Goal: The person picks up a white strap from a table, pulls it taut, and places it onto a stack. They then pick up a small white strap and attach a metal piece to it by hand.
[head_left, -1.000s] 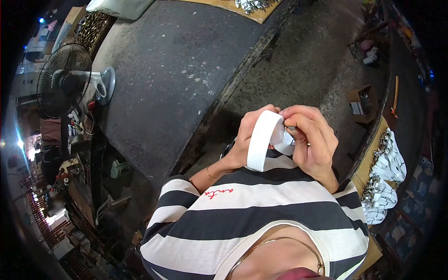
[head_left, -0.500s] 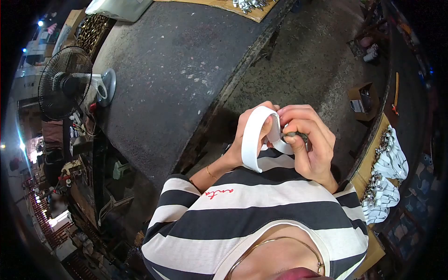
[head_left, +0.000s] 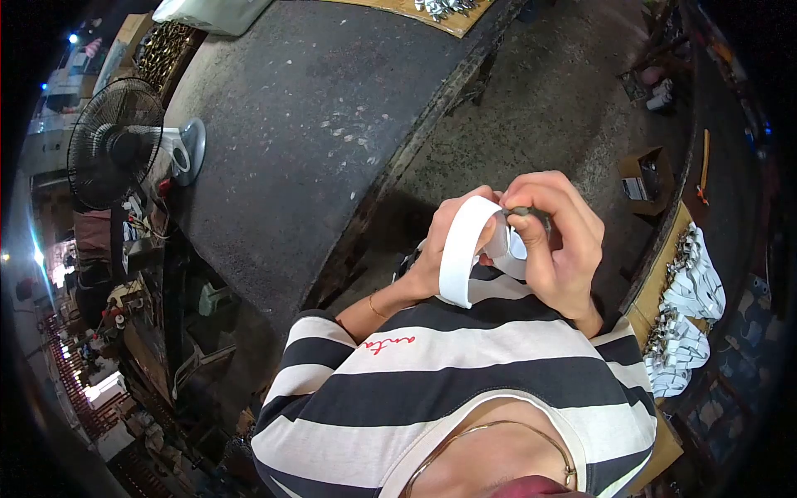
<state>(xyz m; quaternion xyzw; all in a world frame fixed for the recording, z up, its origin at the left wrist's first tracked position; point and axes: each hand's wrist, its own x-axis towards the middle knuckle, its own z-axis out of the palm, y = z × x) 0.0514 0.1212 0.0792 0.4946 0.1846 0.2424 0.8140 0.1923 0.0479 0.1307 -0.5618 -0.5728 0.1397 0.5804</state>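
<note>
A white strap (head_left: 462, 252) is looped in front of my chest. My left hand (head_left: 435, 241) is closed on it, its fingers partly hidden behind the loop. My right hand (head_left: 568, 241) is pinched beside the loop, thumb and forefinger closed on a small dark piece (head_left: 526, 215). The fingertips of both hands nearly meet at the top of the strap. A lower part of the strap hangs between the hands, above my striped shirt.
A dark worktable (head_left: 282, 141) spans the upper left, with a fan (head_left: 120, 143) at its left. Bundled white straps with metal ends (head_left: 696, 274) lie on cardboard at the right. An open cardboard box (head_left: 647, 181) stands beyond my right hand.
The strap loop has shifted slightly right and down. My right hand has moved a little up and right, and the dark piece is higher, closer to the top of the strap.
</note>
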